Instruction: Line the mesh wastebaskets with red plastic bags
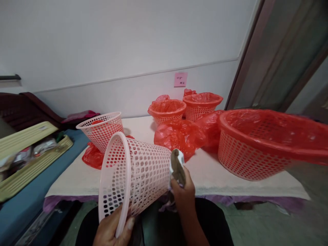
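Note:
A pale pink perforated basket (pixel 138 171) lies on its side over my lap, its open rim turned toward me. My left hand (pixel 112 230) grips the rim at the bottom, thumb over the edge. At the basket's closed base, my right hand (pixel 182 191) is closed on a crumpled grey-white cloth (pixel 177 165) and presses it against the base. Beyond the basket, loose red plastic bags (pixel 180 135) lie crumpled on the table (pixel 205 177).
A second unlined pink basket (pixel 101 130) stands on a red bag at the left. Two bag-lined baskets (pixel 167 109) (pixel 202 104) stand by the wall, and a large lined one (pixel 256 147) sits at the right. A yellow-green tray (pixel 28 153) rests on a blue surface to the left.

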Demonstrator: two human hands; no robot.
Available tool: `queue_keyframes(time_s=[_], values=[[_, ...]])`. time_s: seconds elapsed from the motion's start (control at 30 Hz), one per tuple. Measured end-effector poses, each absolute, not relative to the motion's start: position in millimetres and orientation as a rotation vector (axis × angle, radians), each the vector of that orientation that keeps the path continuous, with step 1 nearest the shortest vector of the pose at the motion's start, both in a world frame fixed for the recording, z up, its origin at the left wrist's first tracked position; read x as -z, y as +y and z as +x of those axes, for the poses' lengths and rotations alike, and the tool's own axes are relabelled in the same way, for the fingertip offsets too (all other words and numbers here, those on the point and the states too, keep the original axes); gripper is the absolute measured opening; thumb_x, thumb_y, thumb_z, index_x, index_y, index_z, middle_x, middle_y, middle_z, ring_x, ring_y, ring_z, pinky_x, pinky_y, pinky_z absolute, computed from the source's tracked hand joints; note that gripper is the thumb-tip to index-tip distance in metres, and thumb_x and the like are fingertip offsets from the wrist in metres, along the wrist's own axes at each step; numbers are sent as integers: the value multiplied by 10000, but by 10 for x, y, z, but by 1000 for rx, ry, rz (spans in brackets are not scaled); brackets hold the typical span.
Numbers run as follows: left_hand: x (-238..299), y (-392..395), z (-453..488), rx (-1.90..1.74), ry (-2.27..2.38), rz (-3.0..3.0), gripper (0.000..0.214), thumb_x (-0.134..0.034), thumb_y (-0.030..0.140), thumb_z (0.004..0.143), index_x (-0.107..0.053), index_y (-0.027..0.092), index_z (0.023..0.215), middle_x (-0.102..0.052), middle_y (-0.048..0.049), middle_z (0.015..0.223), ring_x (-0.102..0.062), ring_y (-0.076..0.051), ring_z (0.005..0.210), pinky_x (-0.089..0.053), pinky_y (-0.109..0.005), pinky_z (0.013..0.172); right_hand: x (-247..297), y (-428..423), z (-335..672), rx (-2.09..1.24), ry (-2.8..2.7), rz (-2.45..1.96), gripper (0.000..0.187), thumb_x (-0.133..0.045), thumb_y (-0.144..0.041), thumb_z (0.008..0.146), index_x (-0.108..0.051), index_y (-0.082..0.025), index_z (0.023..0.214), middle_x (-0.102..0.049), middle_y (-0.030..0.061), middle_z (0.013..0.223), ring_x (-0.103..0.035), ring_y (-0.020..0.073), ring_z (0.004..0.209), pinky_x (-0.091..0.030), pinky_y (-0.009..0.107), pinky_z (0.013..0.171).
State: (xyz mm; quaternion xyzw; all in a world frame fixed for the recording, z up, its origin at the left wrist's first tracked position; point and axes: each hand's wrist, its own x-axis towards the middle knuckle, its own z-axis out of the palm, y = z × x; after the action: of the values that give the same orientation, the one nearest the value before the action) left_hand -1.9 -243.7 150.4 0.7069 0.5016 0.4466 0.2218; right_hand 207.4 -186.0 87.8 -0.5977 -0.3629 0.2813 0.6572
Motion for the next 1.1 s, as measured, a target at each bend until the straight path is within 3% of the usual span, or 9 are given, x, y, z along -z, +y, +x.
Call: queue_keyframes(time_s=[0.13, 0.27, 0.33, 0.47, 0.63, 0.8, 0.93, 1.1], values=[[-1648, -2405, 112, -1243, 1500, 1471, 337, -672, 497, 757, -758, 246, 964, -764, -38, 960, -694, -257, 912, -550, -279, 826, -1057, -2238, 1420, -443, -1081, -1176, 541, -579, -200, 744, -517, -243, 1280, -630, 78, 1204, -604, 253, 1099, -503, 396, 915], [-1776, -2314, 119, -1242, 1525, 1240, 518, -662, 624, 701, -719, 205, 998, -750, -35, 856, -671, -226, 742, -547, -251, 634, -1194, -2490, 1004, -349, -1282, -1016, 541, -479, -104, 737, -511, -241, 1259, -625, 66, 949, -639, 208, 842, -536, 327, 701], [-1818, -2282, 142, -1269, 1507, 1156, 528, -666, 631, 693, -701, 195, 988, -743, -30, 830, -660, -216, 709, -537, -252, 617, -1203, -2475, 1051, -377, -1369, -956, 569, -480, -104, 710, -499, -229, 1265, -599, 60, 922, -623, 201, 808, -532, 327, 683], [-1875, -2285, 278, -1334, 1435, 976, 492, -630, 601, 750, -666, 192, 1021, -740, -33, 846, -676, -236, 804, -538, -264, 645, -1109, -2235, 1456, -347, -1306, -1125, 589, -521, -99, 713, -476, -223, 1287, -623, 71, 1056, -619, 226, 981, -524, 387, 836], [-1919, -2287, 420, -1401, 1393, 930, 514, -647, 608, 730, -661, 191, 1030, -737, -46, 965, -651, -270, 980, -536, -287, 760, -1016, -2082, 1742, -445, -1103, -1318, 409, -546, -168, 759, -555, -180, 1168, -678, 69, 992, -651, 229, 919, -549, 385, 785], [-1912, -2185, 357, -1359, 1522, 1015, 604, -584, 702, 714, -664, 196, 1034, -739, -49, 957, -647, -285, 971, -525, -325, 800, -1021, -2424, 1330, -265, -1234, -1227, 587, -560, -128, 710, -506, -222, 1288, -659, 100, 1156, -645, 272, 1045, -550, 391, 851], [-1930, -2127, 260, -1290, 1757, 1151, 612, -479, 717, 773, -679, 185, 997, -717, -58, 1061, -591, -282, 1082, -438, -345, 958, -1070, -2622, 939, -243, -1338, -1231, 496, -572, -135, 704, -571, -246, 1187, -665, 51, 832, -685, 233, 713, -569, 310, 611], [-1967, -2132, 283, -1289, 1741, 1066, 547, -472, 648, 826, -670, 192, 1056, -719, -42, 1077, -586, -266, 1108, -424, -350, 971, -1174, -2632, 884, -163, -1369, -1287, 586, -554, -186, 688, -475, -202, 1268, -645, 97, 870, -672, 273, 704, -544, 362, 519]])
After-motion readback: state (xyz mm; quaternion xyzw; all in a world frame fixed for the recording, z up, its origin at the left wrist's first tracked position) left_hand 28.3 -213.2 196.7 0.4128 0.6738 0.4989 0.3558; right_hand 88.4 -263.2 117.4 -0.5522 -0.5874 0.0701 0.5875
